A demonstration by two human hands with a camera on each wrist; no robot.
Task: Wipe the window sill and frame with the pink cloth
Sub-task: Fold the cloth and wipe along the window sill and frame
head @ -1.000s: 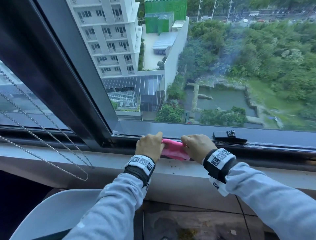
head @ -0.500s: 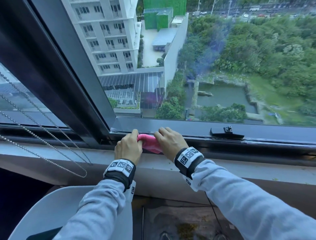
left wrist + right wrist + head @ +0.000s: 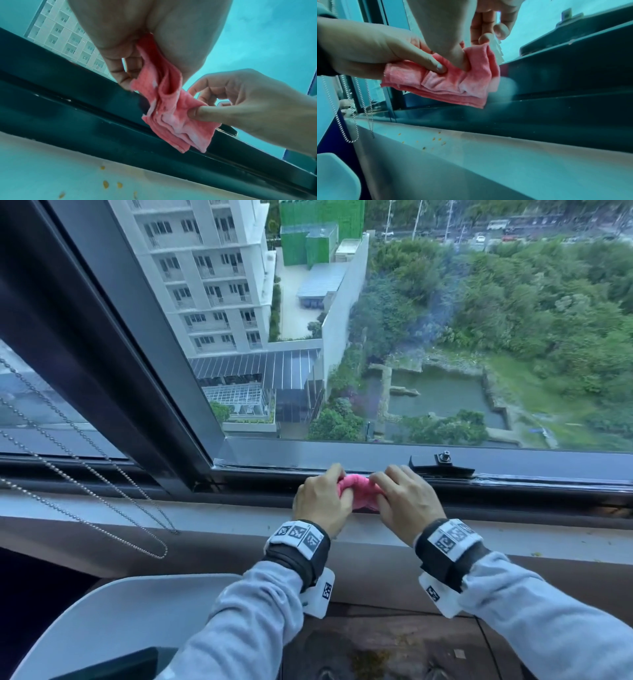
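**Sill under the window**

Pale window sill (image 3: 102, 508) is running along below the dark window frame (image 3: 513, 491). Small yellowish crumbs (image 3: 436, 139) are lying scattered on it. A bead chain (image 3: 102, 508) is hanging across its left stretch.

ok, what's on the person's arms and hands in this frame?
Both hands, left and right, are bare, no gloves. Light grey long sleeves cover both arms. Each wrist wears a black strap with white blocks printed with black square fiducial markers. No cables visible.
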